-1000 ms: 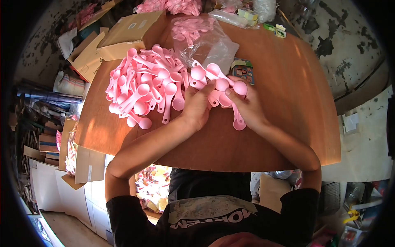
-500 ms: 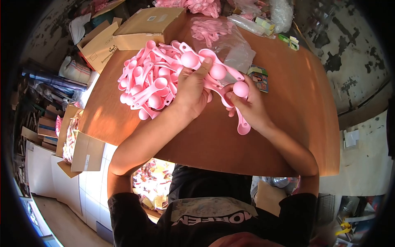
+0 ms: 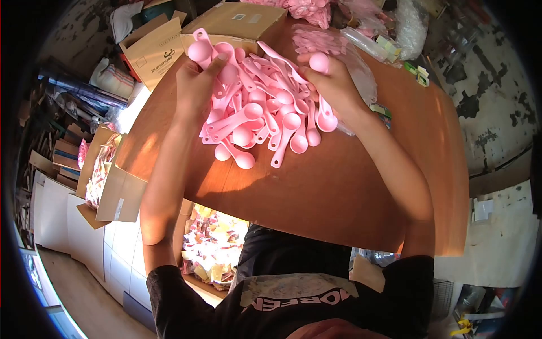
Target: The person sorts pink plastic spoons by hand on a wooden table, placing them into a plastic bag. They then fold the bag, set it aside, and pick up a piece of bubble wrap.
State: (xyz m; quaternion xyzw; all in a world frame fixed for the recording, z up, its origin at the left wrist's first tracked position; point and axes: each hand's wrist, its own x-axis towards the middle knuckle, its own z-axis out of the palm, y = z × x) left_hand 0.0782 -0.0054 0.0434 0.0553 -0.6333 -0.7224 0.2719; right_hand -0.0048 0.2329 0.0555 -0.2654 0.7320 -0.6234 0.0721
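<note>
A heap of pink plastic measuring spoons (image 3: 265,110) lies on the brown wooden table (image 3: 339,186). My left hand (image 3: 195,85) grips a pink spoon (image 3: 200,51) at the heap's far left edge, its bowl sticking up past my thumb. My right hand (image 3: 333,85) rests on the heap's right side and holds a bunch of pink spoons (image 3: 324,116), one bowl showing above my fingers and the handles hanging down below my palm.
A clear plastic bag (image 3: 339,48) with more pink spoons lies behind the heap. Cardboard boxes (image 3: 237,22) stand at the table's far left corner, and another box (image 3: 121,195) sits below the left edge. Small packets (image 3: 389,45) lie at the far right.
Both hands have moved away from me to the far side of the heap. My left hand has gone left and lifted a spoon; my right has carried its bunch up over the pile.
</note>
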